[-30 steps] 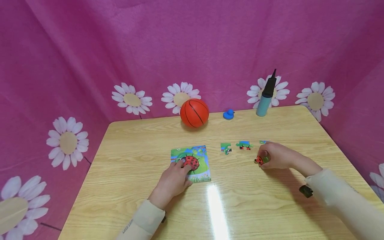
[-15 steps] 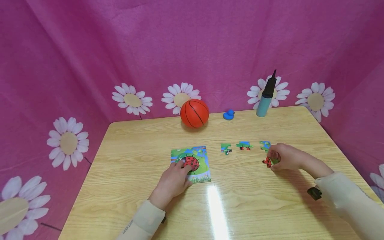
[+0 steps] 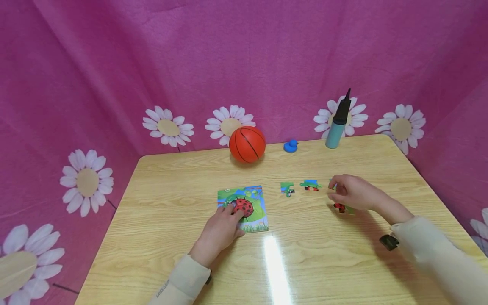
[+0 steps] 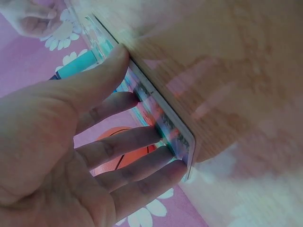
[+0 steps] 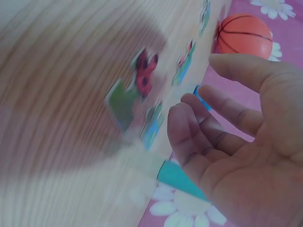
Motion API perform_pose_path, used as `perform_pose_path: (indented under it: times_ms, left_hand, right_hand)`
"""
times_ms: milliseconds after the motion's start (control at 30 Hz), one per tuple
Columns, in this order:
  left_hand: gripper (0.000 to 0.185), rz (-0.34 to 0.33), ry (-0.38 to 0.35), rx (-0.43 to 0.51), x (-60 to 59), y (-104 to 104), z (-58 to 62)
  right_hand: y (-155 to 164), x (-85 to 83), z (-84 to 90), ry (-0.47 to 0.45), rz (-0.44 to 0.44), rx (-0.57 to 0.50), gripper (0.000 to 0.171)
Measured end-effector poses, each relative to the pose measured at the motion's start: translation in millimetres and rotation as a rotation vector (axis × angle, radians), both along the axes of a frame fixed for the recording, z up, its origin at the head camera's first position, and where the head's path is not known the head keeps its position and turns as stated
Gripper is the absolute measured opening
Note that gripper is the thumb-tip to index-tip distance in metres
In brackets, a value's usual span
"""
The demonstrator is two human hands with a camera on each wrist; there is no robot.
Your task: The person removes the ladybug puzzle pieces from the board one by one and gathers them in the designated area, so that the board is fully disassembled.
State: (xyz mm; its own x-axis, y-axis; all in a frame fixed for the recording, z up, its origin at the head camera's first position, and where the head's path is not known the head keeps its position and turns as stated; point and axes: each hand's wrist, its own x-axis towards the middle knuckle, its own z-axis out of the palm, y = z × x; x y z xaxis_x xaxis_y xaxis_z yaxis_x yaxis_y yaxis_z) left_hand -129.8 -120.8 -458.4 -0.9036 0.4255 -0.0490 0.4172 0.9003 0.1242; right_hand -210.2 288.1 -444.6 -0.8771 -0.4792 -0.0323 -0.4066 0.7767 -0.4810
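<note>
While the left hand (image 3: 219,231) presses with flat, straight fingers on the ladybird puzzle board (image 3: 242,208), the right hand (image 3: 352,192) hovers relaxed and empty over the red puzzle piece (image 3: 340,207) lying on the worktop (image 3: 171,203).

Basketball (image 3: 247,144), blue duck (image 3: 291,145), pump (image 3: 338,120)

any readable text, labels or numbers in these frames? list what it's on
Left sleeve: small dark print near the cuff, too small to read.
Puzzle board, loose pieces, ball, pump: pictures or plain colour only, no text visible.
Nothing else legible in any view.
</note>
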Motion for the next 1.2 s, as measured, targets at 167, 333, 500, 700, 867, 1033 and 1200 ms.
perform_pose_path:
  times_ms: [167, 333, 500, 700, 867, 1033, 1200]
  left_hand:
    - [0.043, -0.027, 0.010, 0.029, 3.1, 2.3, -2.7]
    - [0.043, -0.040, -0.025, 0.003, 5.9, 5.5, -3.5]
    - [0.045, -0.018, -0.083, -0.021, 7.4, 6.8, -1.8]
    - [0.046, -0.002, -0.123, -0.025, 7.7, 6.9, 1.2]
    - [0.046, -0.026, -0.115, -0.029, 6.6, 6.7, 1.5]
    - [0.051, -0.046, -0.130, -0.021, 6.3, 5.0, 1.9]
    - [0.061, -0.064, -0.152, -0.024, 7.1, 3.7, 3.7]
  right_hand:
    - [-20.3, -4.3, -1.3, -0.014, 0.004, -0.033, 0.021]
    - [-42.9, -8.0, -7.5, -0.005, 0.046, -0.069, 0.018]
    - [-74.7, -10.9, -12.2, 0.025, 0.098, -0.104, 0.015]
    - [-121.0, -13.9, -12.2, 0.004, 0.142, -0.143, 0.019]
    - [-158.8, -16.1, -9.8, 0.004, 0.180, -0.155, 0.028]
    - [-194.6, -19.7, -10.6, -0.061, 0.193, -0.116, 0.033]
    - [-222.4, -23.9, -16.0, -0.142, 0.234, -0.102, 0.019]
